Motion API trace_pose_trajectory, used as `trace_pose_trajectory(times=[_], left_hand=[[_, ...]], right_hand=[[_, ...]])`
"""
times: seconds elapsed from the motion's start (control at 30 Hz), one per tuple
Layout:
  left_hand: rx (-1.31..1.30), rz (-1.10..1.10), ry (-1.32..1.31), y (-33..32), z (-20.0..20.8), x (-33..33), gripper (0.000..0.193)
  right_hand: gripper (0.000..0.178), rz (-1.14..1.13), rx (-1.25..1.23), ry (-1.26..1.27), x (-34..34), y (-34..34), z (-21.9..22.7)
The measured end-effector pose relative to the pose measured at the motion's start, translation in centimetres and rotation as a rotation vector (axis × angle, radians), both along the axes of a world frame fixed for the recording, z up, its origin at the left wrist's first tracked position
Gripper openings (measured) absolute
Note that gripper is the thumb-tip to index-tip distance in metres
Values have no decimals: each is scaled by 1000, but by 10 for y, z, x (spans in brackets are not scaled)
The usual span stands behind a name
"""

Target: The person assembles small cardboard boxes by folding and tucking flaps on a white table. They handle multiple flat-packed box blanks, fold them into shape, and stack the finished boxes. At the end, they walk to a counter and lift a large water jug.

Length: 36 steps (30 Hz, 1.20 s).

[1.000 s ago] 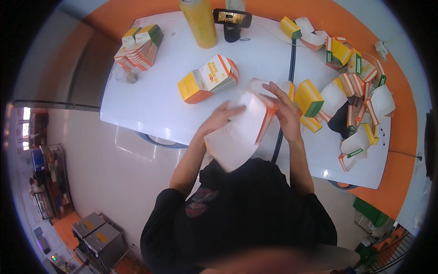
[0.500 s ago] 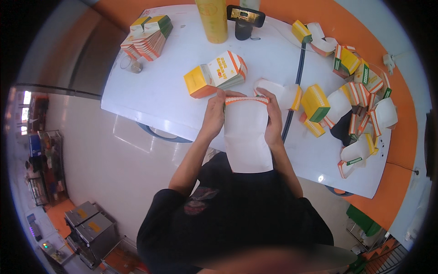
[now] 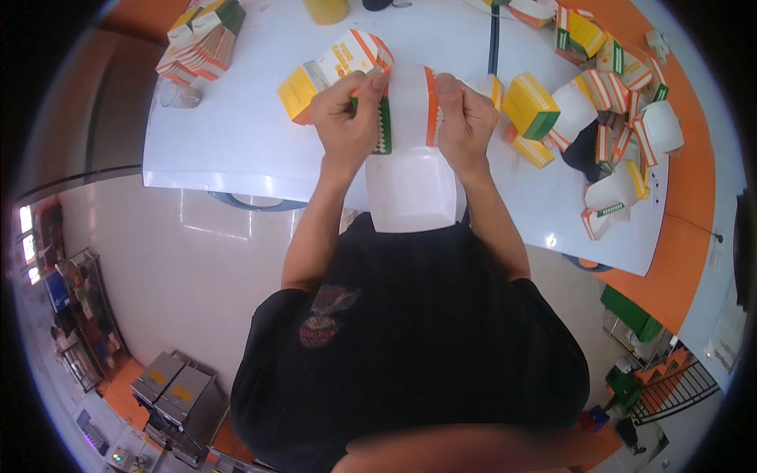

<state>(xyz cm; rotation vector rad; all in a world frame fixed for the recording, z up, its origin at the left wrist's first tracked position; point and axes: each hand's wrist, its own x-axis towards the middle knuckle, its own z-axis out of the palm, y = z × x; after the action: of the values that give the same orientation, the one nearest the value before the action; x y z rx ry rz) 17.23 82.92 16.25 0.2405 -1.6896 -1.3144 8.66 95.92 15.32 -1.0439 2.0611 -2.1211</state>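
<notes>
Between my two hands is a partly folded cardboard food box point(image 3: 412, 191), its white inside facing up. Its near half forms a shallow tray with raised walls. My left hand point(image 3: 347, 118) grips the green-patterned side flap, fingers curled in and thumb on top. On the opposite orange-striped flap, my right hand point(image 3: 467, 122) is closed the same way. Just beyond my left hand lies a stack of flat box blanks point(image 3: 343, 61), yellow, white and orange. Right of my right hand stands a yellow box with a green side point(image 3: 530, 104).
Many opened boxes point(image 3: 623, 94) crowd the table's right side around a black object point(image 3: 582, 150). Another stack of blanks point(image 3: 201, 43) sits far left, with a clear cup point(image 3: 180, 94) beside it. A yellow container point(image 3: 326, 9) stands at the back. The white table's point(image 3: 236, 150) front edge lies ahead of my body.
The box's flat near panel has been bent up into a tray shape. Both hands have shifted from its far edge to its side flaps and closed into fists. The view has tilted down.
</notes>
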Motion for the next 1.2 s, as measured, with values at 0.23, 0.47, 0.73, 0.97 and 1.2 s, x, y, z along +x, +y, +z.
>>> trace_pose_trajectory(times=[0.23, 0.47, 0.73, 0.97, 1.2], left_hand=[[128, -93, -10, -1, -16, 8, 25], [371, -193, -266, 11, -56, 37, 29], [552, -804, 44, 0, -89, 58, 69], [996, -1001, -60, 54, -95, 99, 91], [-203, -591, -880, -24, -41, 103, 86]], right_hand=[[27, -103, -7, 290, -1, 2, -8], [32, -57, 100, 212, 8, 6, -48], [34, -149, -137, -206, -6, -11, -41], [38, -229, -134, -441, 1, -26, -27], [46, 458, 60, -691, -22, -40, -44]])
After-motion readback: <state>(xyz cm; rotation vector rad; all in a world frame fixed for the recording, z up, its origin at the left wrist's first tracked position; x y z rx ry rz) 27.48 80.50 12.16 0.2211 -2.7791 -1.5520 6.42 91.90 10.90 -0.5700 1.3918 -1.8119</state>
